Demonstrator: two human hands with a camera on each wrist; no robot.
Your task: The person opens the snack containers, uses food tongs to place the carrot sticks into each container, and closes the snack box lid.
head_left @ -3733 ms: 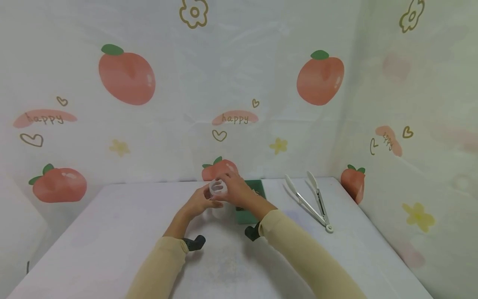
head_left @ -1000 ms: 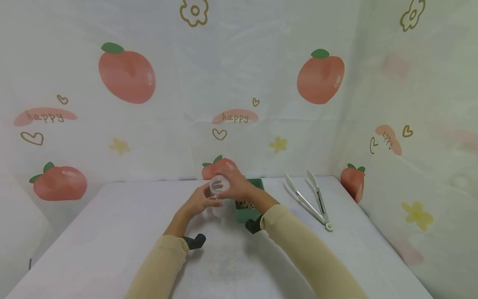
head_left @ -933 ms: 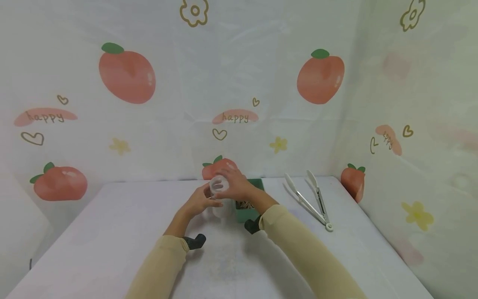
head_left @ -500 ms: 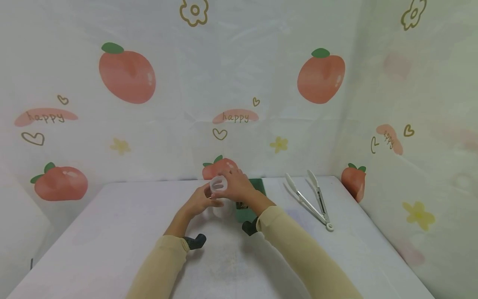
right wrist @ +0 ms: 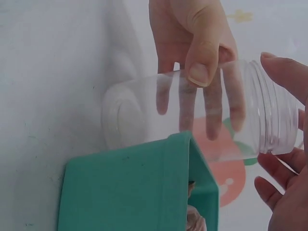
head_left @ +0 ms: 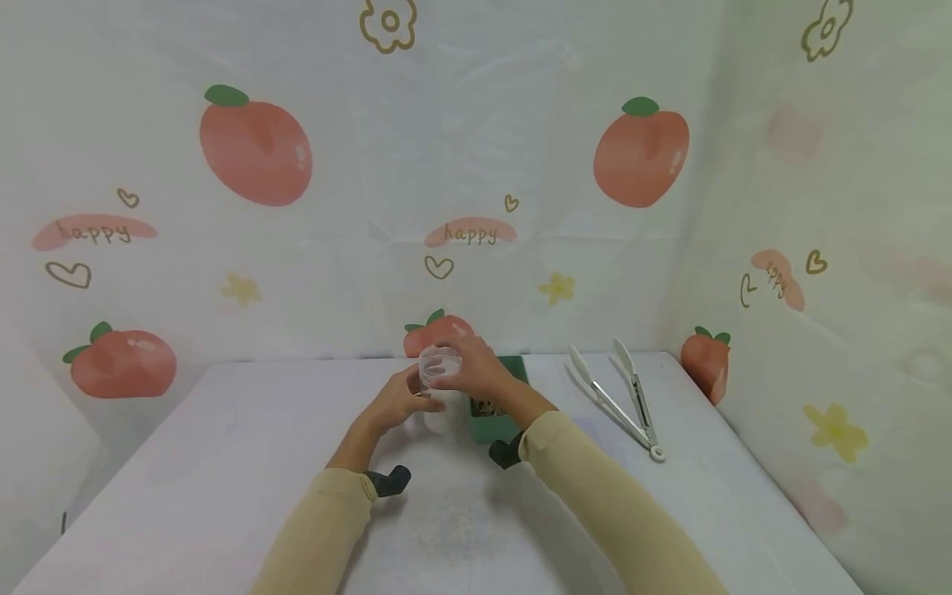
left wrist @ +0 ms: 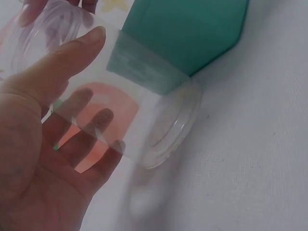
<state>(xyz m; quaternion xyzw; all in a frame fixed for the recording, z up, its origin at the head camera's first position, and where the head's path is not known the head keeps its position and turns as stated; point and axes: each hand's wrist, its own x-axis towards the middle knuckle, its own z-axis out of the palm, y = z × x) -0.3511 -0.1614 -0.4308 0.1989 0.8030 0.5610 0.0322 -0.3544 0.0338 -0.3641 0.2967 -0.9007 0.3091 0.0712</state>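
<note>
Head view: my left hand (head_left: 397,402) grasps a clear, empty-looking jar (head_left: 432,368) low on its body. My right hand (head_left: 476,368) grips it higher, at the rim. The jar is near the far edge of the white table (head_left: 223,463), roughly upright, mouth end up. Just to its right is a green box (head_left: 494,429), partly covered by my right hand and forearm; it holds small brownish pieces, too small to identify. Further right, a pair of tongs (head_left: 628,411) lies spread, joint end toward me. I wear cream sleeves (head_left: 316,521) and a dark wrist mount (head_left: 388,481) on each arm. Behind the table hangs a white backdrop (head_left: 476,124) printed with red fruit, flowers, hearts and "happy".

Left wrist view: my left thumb lies across the near side of the jar, the fingers showing through it from the far side. Its round base is close to the tabletop; I cannot tell whether they touch. A wall of the green box shows beside it.

Right wrist view: my right thumb and fingers are around the ridged neck, my left hand around the body. The green box overlaps the jar's side in this view, with pale and brown contents at its opening.
</note>
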